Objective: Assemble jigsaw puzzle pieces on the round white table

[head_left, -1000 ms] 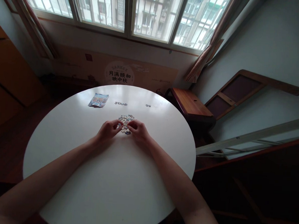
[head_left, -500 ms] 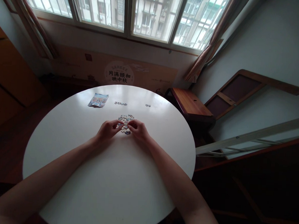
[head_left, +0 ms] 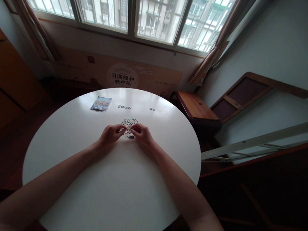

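A small heap of jigsaw pieces (head_left: 129,122) lies near the middle of the round white table (head_left: 108,192). My left hand (head_left: 110,133) rests on the table at the heap's near left, its fingers pinched together at a piece. My right hand (head_left: 142,134) sits at the heap's near right, fingers likewise pinched at the pieces. The fingertips of both hands almost meet over the near edge of the heap. What each pinch holds is too small to make out clearly.
A picture card (head_left: 101,103) lies at the table's far left. Two small groups of pieces (head_left: 124,107) (head_left: 152,109) sit beyond the heap. A wooden bench (head_left: 195,109) stands to the right, a cardboard panel (head_left: 122,76) under the window.
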Tool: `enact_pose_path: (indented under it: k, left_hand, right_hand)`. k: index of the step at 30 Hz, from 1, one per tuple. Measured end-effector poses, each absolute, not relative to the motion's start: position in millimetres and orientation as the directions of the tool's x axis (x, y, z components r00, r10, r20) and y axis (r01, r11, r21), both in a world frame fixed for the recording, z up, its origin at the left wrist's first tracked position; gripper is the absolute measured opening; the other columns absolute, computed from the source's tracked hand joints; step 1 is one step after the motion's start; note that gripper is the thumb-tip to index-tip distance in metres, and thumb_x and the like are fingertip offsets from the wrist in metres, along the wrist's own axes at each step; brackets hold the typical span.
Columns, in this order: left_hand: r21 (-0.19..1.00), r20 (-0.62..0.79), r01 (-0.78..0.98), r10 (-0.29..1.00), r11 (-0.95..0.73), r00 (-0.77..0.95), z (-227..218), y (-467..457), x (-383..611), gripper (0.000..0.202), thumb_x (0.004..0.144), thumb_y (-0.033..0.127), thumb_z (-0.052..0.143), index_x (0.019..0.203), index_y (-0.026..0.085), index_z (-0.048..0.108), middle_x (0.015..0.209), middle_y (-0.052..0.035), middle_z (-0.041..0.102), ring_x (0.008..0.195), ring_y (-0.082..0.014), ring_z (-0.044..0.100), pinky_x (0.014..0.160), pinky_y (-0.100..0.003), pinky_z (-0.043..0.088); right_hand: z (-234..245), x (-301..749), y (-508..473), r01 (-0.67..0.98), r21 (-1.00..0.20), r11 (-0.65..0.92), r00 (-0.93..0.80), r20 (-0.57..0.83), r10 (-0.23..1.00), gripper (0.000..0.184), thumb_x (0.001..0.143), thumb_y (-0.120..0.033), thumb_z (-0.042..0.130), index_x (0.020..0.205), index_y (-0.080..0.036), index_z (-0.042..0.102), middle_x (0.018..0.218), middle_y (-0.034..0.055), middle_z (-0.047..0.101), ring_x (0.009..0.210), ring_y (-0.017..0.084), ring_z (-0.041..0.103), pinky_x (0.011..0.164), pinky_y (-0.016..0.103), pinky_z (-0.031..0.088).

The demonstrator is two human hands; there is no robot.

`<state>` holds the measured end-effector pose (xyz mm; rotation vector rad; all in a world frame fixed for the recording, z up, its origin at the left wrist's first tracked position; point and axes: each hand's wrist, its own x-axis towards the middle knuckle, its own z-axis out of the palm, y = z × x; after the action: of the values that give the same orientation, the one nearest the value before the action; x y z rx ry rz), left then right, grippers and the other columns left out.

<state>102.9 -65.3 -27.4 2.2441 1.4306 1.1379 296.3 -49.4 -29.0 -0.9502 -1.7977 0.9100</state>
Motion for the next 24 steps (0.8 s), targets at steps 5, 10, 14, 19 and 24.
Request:
enact_pose_path:
  k: [5, 10, 14, 19, 24]
  left_hand:
    - [0.57, 0.483, 0.656, 0.847, -0.495, 0.22, -26.0, -66.2, 103.3, 0.027, 0.083, 0.038, 0.057, 0.084, 0.016, 0.071, 0.048, 0.0069, 0.039, 0.045, -0.0067, 0.034, 0.049, -0.019, 0.028]
    - [0.569, 0.484, 0.654, 0.846, -0.498, 0.223, -25.4, -66.6, 103.6, 0.025, 0.083, 0.037, 0.057, 0.083, 0.016, 0.071, 0.048, 0.007, 0.039, 0.045, -0.0067, 0.034, 0.049, -0.02, 0.028]
    - [0.566, 0.487, 0.654, 0.844, -0.502, 0.226, -24.8, -67.1, 103.7, 0.025, 0.083, 0.037, 0.057, 0.083, 0.015, 0.07, 0.048, 0.007, 0.039, 0.045, -0.0067, 0.035, 0.05, -0.02, 0.029]
    - [0.567, 0.486, 0.653, 0.844, -0.502, 0.227, -24.8, -67.2, 103.7, 0.025, 0.083, 0.037, 0.057, 0.083, 0.015, 0.07, 0.048, 0.0069, 0.038, 0.045, -0.0068, 0.034, 0.049, -0.02, 0.028]
    - [0.572, 0.48, 0.653, 0.848, -0.496, 0.224, -24.3, -67.2, 104.1, 0.025, 0.083, 0.037, 0.057, 0.083, 0.015, 0.07, 0.048, 0.0068, 0.039, 0.045, -0.0067, 0.035, 0.05, -0.02, 0.029]
  right_hand:
    - [-27.1, 296.9, -50.5, 0.247, -0.853, 0.459, -0.32, 0.375, 0.87, 0.015, 0.078, -0.029, 0.061, 0.081, -0.015, 0.065, 0.07, 0.0006, 0.062, 0.062, 0.01, 0.053, 0.059, 0.022, 0.043]
    - [-25.0, 296.0, -51.3, 0.262, -0.839, 0.476, -0.327, 0.387, 0.862, 0.011, 0.078, -0.025, 0.061, 0.08, -0.015, 0.064, 0.071, 0.0008, 0.063, 0.062, 0.01, 0.054, 0.06, 0.022, 0.043]
    - [-22.7, 295.8, -51.8, 0.279, -0.832, 0.48, -0.325, 0.388, 0.862, 0.009, 0.078, -0.024, 0.061, 0.079, -0.015, 0.064, 0.071, 0.0005, 0.063, 0.061, 0.01, 0.054, 0.059, 0.021, 0.043]
    - [-22.2, 296.1, -52.3, 0.278, -0.824, 0.494, -0.335, 0.399, 0.854, 0.008, 0.079, -0.023, 0.06, 0.08, -0.016, 0.064, 0.073, 0.0006, 0.063, 0.063, 0.01, 0.054, 0.061, 0.022, 0.043]
    - [-25.6, 295.9, -50.6, 0.281, -0.823, 0.494, -0.328, 0.401, 0.855, 0.008, 0.079, -0.023, 0.061, 0.08, -0.016, 0.064, 0.072, 0.0003, 0.062, 0.063, 0.01, 0.054, 0.061, 0.022, 0.043]
